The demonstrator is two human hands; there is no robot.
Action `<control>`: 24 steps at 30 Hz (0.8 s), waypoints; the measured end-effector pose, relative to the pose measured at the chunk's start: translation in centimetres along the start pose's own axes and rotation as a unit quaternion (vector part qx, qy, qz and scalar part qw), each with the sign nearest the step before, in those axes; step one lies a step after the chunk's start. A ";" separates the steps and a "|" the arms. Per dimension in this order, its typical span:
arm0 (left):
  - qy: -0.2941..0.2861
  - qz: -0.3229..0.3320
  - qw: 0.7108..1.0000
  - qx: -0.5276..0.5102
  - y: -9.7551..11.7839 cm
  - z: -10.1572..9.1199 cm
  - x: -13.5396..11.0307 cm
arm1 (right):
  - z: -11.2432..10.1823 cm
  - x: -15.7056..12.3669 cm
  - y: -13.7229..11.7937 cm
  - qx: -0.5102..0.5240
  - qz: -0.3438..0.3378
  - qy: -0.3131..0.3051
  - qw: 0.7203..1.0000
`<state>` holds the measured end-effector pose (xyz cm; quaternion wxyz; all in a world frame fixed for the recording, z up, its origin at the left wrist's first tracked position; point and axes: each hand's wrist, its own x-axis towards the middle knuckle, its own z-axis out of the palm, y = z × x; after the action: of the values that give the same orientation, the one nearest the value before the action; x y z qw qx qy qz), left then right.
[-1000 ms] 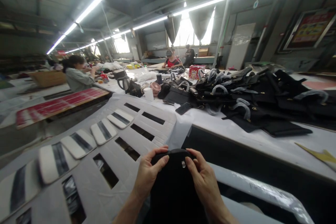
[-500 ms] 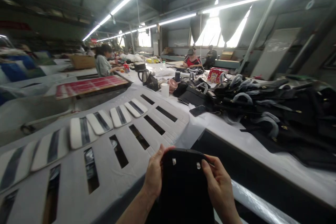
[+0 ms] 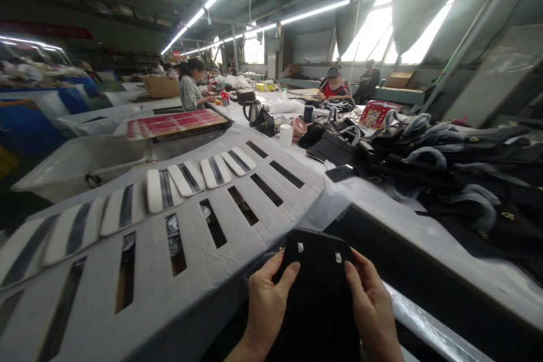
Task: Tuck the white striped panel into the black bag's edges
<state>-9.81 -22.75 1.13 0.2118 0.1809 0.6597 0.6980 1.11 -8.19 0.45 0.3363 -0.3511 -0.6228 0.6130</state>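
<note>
Between my two hands is a black flat panel [image 3: 319, 288] with rounded top corners and two small whitish tabs near its upper edge. My left hand [image 3: 269, 294] grips its left side, thumb on the face and fingers behind. On the opposite side my right hand [image 3: 371, 297] pinches the edge, its thumb just below the right tab. The panel's lower end runs out of view. Ahead and to the left lies a grey slotted board [image 3: 203, 271], carrying a row of white pads with dark stripes [image 3: 165, 189].
Black bags with wrapped handles [image 3: 424, 169] are heaped on the right of the table. A phone [image 3: 339, 173], white cup [image 3: 285, 136] and kettle [image 3: 251, 111] stand farther back. People [image 3: 334, 86] sit at the far tables. A white tub [image 3: 85, 164] is at left.
The view has turned left, so the surroundings sit farther right. My left hand has shifted down the panel's side, its thumb now on the face. The panel stays in both hands.
</note>
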 end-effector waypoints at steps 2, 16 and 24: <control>0.011 0.004 1.000 0.017 -0.3 -0.3 -0.1 | -0.1 -0.9 0.7 -0.016 0.015 0.005 1.000; 0.032 -0.102 0.993 -0.057 -2.0 -1.0 -0.5 | 0.3 -4.3 0.5 -0.014 0.044 0.024 0.999; 0.053 -0.167 0.969 -0.172 -1.6 -0.5 -0.3 | 0.4 -4.5 -0.4 0.003 0.042 0.042 0.998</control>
<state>-9.70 -23.25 -0.52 0.3187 -0.0083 0.5605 0.7643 3.15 -12.25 0.87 0.3371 -0.4013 -0.5911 0.6131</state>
